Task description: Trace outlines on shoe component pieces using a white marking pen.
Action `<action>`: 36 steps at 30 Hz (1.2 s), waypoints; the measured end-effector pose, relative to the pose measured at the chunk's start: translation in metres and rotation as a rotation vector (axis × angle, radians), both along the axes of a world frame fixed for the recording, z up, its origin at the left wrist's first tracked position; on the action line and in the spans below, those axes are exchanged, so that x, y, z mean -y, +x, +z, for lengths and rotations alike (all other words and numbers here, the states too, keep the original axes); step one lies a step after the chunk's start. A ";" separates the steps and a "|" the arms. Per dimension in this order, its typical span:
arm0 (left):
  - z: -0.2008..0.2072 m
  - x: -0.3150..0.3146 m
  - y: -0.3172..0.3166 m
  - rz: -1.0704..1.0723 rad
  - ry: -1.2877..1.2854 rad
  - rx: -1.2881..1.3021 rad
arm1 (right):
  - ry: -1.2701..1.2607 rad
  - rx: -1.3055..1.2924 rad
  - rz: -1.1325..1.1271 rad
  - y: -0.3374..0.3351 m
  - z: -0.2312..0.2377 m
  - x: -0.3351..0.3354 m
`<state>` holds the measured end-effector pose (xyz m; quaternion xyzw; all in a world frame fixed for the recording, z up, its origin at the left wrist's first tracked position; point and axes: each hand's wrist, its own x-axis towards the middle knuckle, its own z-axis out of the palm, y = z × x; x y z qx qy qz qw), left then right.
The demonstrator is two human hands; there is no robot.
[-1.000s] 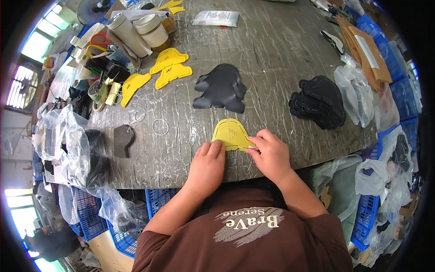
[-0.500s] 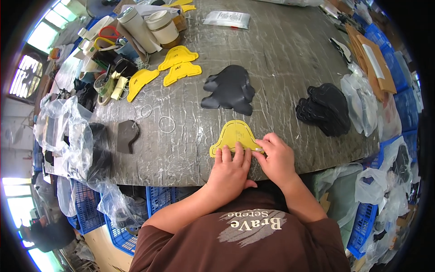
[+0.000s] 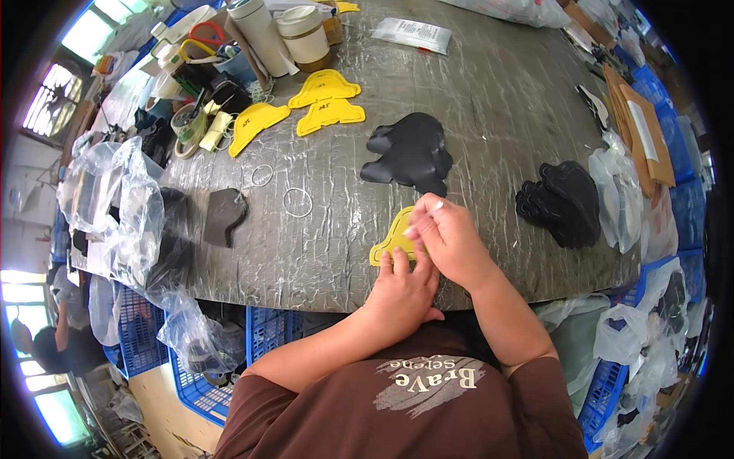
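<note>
A yellow slotted template [image 3: 386,243] with a curved outline lies near the table's front edge, partly hidden by both hands. My left hand [image 3: 401,294] rests its spread fingertips on the template's lower edge. Over the right part of the template, my right hand [image 3: 451,237] is closed in a pinch on a small, thin white-tipped stick [image 3: 436,206], most of it hidden by the fingers. Just beyond lie black, leather-like cut pieces [image 3: 409,149]. A stack of similar black pieces [image 3: 562,205] sits to the right.
Other yellow templates [image 3: 325,88] lie farther left, near cups and scissors [image 3: 206,47]. Two thin rings [image 3: 297,202] and a dark cut piece [image 3: 225,218] are on the left. Plastic bags [image 3: 115,203] edge the table [image 3: 306,268], with blue crates [image 3: 271,329] below.
My right hand has moved up and inward from the template's right corner to over its upper right. My left hand keeps its fingertips on the template. The whole view has shifted slightly.
</note>
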<state>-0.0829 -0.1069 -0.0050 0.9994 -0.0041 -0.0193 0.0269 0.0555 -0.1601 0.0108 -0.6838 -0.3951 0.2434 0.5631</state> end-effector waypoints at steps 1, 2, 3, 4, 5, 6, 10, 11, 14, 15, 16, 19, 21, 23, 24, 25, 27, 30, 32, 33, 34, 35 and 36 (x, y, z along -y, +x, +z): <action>0.000 0.000 0.000 -0.010 0.000 -0.011 | 0.001 -0.001 0.008 -0.001 -0.003 -0.002; 0.000 -0.001 0.000 -0.021 -0.003 -0.021 | -0.013 -0.043 0.051 -0.003 -0.009 -0.004; 0.001 -0.001 -0.001 -0.015 -0.007 -0.021 | -0.026 -0.086 0.092 -0.004 -0.012 -0.006; 0.002 -0.002 -0.001 -0.018 -0.027 -0.019 | -0.029 -0.085 0.096 -0.003 -0.012 -0.007; 0.002 -0.003 -0.001 -0.022 -0.047 -0.018 | -0.094 -0.070 0.147 -0.002 -0.010 -0.007; 0.001 -0.003 -0.002 -0.019 -0.049 -0.017 | -0.158 -0.056 0.197 -0.002 -0.010 -0.008; 0.001 -0.003 -0.002 -0.010 -0.074 -0.002 | -0.154 -0.016 0.216 -0.003 -0.013 -0.009; 0.001 -0.003 -0.002 -0.009 -0.077 -0.029 | -0.151 0.004 0.217 -0.003 -0.013 -0.010; 0.001 -0.002 -0.001 -0.009 -0.062 -0.027 | -0.137 0.033 0.210 -0.003 -0.016 -0.010; 0.001 -0.002 -0.001 -0.009 -0.062 -0.027 | -0.126 0.043 0.201 -0.002 -0.016 -0.010; 0.000 -0.002 -0.001 -0.009 -0.067 -0.020 | -0.126 0.043 0.201 -0.002 -0.016 -0.010; 0.000 -0.003 -0.001 -0.011 -0.059 0.000 | -0.135 -0.026 0.188 -0.001 -0.018 -0.011; 0.001 -0.002 -0.001 -0.015 -0.047 0.015 | -0.101 0.006 0.135 0.001 -0.019 -0.010; 0.004 -0.002 -0.001 -0.013 -0.029 -0.009 | -0.094 0.023 0.127 0.003 -0.018 -0.010; 0.003 -0.002 -0.001 -0.014 -0.029 -0.009 | -0.086 0.040 0.120 0.004 -0.017 -0.010; 0.002 -0.002 -0.001 -0.013 -0.030 0.007 | -0.086 0.041 0.120 0.006 -0.017 -0.011; 0.002 -0.002 -0.001 -0.012 -0.032 0.023 | -0.051 0.086 0.095 0.009 -0.015 -0.012; 0.002 -0.002 -0.001 -0.015 -0.025 0.009 | -0.147 0.081 0.092 0.014 -0.014 -0.013; 0.001 -0.001 -0.001 -0.009 -0.018 0.018 | -0.151 0.069 0.085 0.018 -0.017 -0.015; 0.001 -0.001 -0.002 -0.009 -0.018 0.018 | -0.156 0.055 0.080 0.018 -0.018 -0.015; 0.001 -0.001 -0.002 -0.006 -0.020 0.006 | -0.155 0.055 0.080 0.019 -0.018 -0.016; 0.000 -0.001 -0.002 -0.003 -0.024 -0.005 | -0.159 0.053 0.069 0.019 -0.017 -0.016; 0.000 -0.002 -0.002 -0.003 -0.024 -0.005 | -0.164 0.051 0.058 0.019 -0.016 -0.017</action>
